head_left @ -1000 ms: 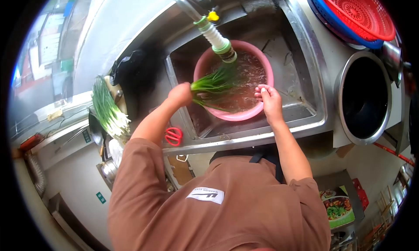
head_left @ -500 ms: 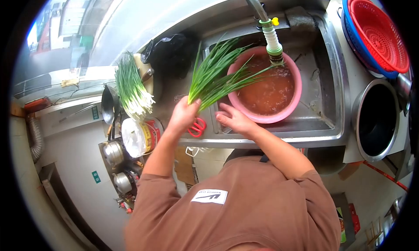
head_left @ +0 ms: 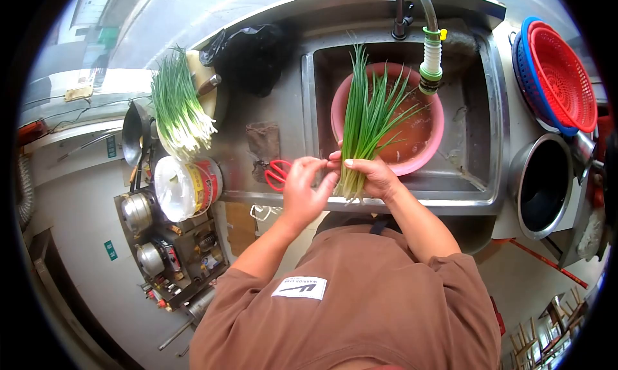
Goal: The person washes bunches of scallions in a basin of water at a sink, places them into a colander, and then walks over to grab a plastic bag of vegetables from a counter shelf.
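A bunch of scallions (head_left: 367, 122) stands out from my right hand (head_left: 376, 175), which is closed around it near the pale root ends. The green tops point away from me, over the pink basin (head_left: 336, 109). Beside the root ends is my left hand (head_left: 306, 191), its thumb apart from its partly bent fingers. Its fingertips are close to the stems; whether they touch them I cannot tell. Red-handled scissors (head_left: 277, 175) lie on the steel counter just beyond my left hand, next to a crumpled brown piece (head_left: 262, 141). Brownish water fills the basin.
The basin sits in a steel sink (head_left: 468, 154) under a hose-ended faucet (head_left: 430, 64). At left are another scallion pile (head_left: 183, 106), a black plastic bag (head_left: 254, 58) and a white bucket (head_left: 183, 186). Colanders (head_left: 561, 74) and a metal bowl (head_left: 515, 190) stand at right.
The scallions have passed from my left hand to my right and swung rightward, more upright over the basin. My left hand has let go of them. The view has shifted somewhat.
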{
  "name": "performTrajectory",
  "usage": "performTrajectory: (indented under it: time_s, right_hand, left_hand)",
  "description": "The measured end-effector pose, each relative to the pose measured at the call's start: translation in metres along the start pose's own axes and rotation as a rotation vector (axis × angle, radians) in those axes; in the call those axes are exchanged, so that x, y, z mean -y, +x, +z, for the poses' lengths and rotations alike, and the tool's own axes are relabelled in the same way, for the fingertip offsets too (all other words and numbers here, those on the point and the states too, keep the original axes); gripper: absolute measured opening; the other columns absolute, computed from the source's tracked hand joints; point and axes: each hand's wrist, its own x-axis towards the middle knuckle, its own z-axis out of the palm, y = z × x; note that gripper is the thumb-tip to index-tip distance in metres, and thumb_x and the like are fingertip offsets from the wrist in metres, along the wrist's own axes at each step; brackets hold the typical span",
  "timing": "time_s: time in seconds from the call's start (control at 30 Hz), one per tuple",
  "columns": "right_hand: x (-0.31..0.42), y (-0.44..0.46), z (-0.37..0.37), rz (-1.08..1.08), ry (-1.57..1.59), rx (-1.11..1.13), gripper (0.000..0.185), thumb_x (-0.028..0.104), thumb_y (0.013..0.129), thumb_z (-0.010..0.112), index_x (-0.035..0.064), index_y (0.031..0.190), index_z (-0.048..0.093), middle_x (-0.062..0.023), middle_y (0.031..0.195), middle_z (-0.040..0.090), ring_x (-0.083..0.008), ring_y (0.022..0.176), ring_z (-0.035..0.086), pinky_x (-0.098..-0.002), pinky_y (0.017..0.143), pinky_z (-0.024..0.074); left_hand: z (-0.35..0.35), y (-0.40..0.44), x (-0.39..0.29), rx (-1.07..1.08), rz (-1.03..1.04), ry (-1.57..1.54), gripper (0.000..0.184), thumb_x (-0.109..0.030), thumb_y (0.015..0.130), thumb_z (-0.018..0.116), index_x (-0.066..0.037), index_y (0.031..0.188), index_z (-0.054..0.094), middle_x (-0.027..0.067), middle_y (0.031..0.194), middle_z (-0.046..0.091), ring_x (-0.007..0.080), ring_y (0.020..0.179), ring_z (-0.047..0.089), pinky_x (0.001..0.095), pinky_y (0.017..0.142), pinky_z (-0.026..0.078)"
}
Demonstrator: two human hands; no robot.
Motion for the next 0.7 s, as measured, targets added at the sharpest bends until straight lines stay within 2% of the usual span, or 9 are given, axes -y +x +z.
performTrajectory:
  time_s: [0.1, 0.13, 0.2, 0.23, 0.3, 0.33, 0.5, 0.63, 0.7]
  right_hand:
    - [0.008, -0.004, 0.007, 0.033, -0.034, 0.047, 0.051, 0.004, 0.083, 0.065, 0.0033, 0.130, 0.044, -0.0143, 0.114, 0.062, -0.0262, 0.105, 0.062, -0.0416, 0.093, 0.0501]
    - [0.011, -0.005, 0.011, 0.022, -0.068, 0.018, 0.049, 0.006, 0.083, 0.066, 0.0025, 0.127, 0.047, -0.0139, 0.111, 0.063, -0.0254, 0.100, 0.064, -0.0418, 0.089, 0.0526]
    - [0.018, -0.007, 0.009, 0.048, -0.121, -0.008, 0.046, 0.006, 0.082, 0.066, 0.0023, 0.125, 0.049, -0.0135, 0.108, 0.064, -0.0246, 0.095, 0.065, -0.0415, 0.086, 0.0540]
    - [0.023, -0.008, 0.009, 0.066, -0.171, -0.030, 0.043, 0.007, 0.082, 0.067, 0.0022, 0.122, 0.051, -0.0131, 0.106, 0.064, -0.0237, 0.091, 0.066, -0.0411, 0.082, 0.0553]
    - [0.029, -0.005, 0.009, 0.056, -0.194, -0.044, 0.037, 0.006, 0.082, 0.066, 0.0025, 0.116, 0.054, -0.0129, 0.099, 0.065, -0.0222, 0.081, 0.066, -0.0386, 0.073, 0.0573]
    - [0.032, -0.003, 0.005, 0.145, -0.224, -0.002, 0.036, 0.006, 0.081, 0.066, 0.0027, 0.115, 0.054, -0.0132, 0.095, 0.065, -0.0221, 0.078, 0.066, -0.0378, 0.070, 0.0574]
    - [0.046, 0.004, -0.003, 0.258, -0.296, 0.012, 0.035, 0.008, 0.080, 0.065, 0.0023, 0.112, 0.053, -0.0156, 0.084, 0.064, -0.0235, 0.065, 0.066, -0.0345, 0.057, 0.0574]
    - [0.061, 0.005, 0.004, 0.300, -0.335, 0.012, 0.040, 0.011, 0.082, 0.064, 0.0030, 0.118, 0.047, -0.0168, 0.085, 0.064, -0.0231, 0.063, 0.066, -0.0356, 0.055, 0.0581]
    - [0.063, 0.007, -0.003, 0.291, -0.354, -0.029, 0.039, 0.012, 0.083, 0.065, 0.0032, 0.117, 0.047, -0.0160, 0.084, 0.064, -0.0216, 0.061, 0.065, -0.0342, 0.052, 0.0578]
  left_hand:
    - [0.008, 0.021, 0.014, 0.000, -0.339, -0.472, 0.033, -0.019, 0.086, 0.069, 0.005, 0.107, 0.059, 0.0112, 0.098, 0.061, 0.0197, 0.092, 0.060, 0.0302, 0.079, 0.050]
    - [0.013, 0.031, 0.017, -0.005, -0.341, -0.478, 0.033, -0.019, 0.086, 0.069, 0.005, 0.107, 0.059, 0.0112, 0.098, 0.061, 0.0197, 0.092, 0.060, 0.0302, 0.079, 0.050]
    - [0.023, 0.048, 0.022, 0.213, -0.537, -0.973, 0.043, -0.027, 0.089, 0.066, 0.006, 0.115, 0.054, 0.0108, 0.101, 0.062, 0.0160, 0.088, 0.061, 0.0281, 0.074, 0.052]
    - [0.024, 0.056, 0.024, 0.215, -0.540, -0.982, 0.043, -0.027, 0.089, 0.066, 0.006, 0.115, 0.054, 0.0108, 0.101, 0.062, 0.0160, 0.088, 0.061, 0.0281, 0.074, 0.052]
    - [0.027, 0.071, 0.026, 0.739, -0.614, -1.229, 0.055, -0.036, 0.089, 0.064, 0.002, 0.127, 0.048, 0.0104, 0.107, 0.061, 0.0175, 0.081, 0.063, 0.0293, 0.065, 0.053]
    - [0.037, 0.077, 0.035, 0.877, -0.648, -1.228, 0.062, -0.036, 0.087, 0.067, -0.001, 0.133, 0.044, 0.0153, 0.117, 0.060, 0.0190, 0.076, 0.066, 0.0276, 0.052, 0.052]
    - [0.056, 0.090, 0.021, 0.793, -0.808, -1.421, 0.063, -0.030, 0.084, 0.069, -0.003, 0.135, 0.042, 0.0203, 0.125, 0.057, 0.0215, 0.077, 0.067, 0.0244, 0.045, 0.053]
    - [0.065, 0.098, 0.015, 0.658, -0.770, -1.462, 0.057, -0.026, 0.083, 0.069, -0.002, 0.130, 0.048, 0.0168, 0.115, 0.061, 0.0213, 0.074, 0.066, 0.0243, 0.045, 0.053]
    - [0.069, 0.098, 0.021, 0.592, -0.722, -1.438, 0.052, -0.026, 0.084, 0.069, -0.001, 0.125, 0.052, 0.0138, 0.107, 0.062, 0.0202, 0.074, 0.065, 0.0279, 0.052, 0.055]
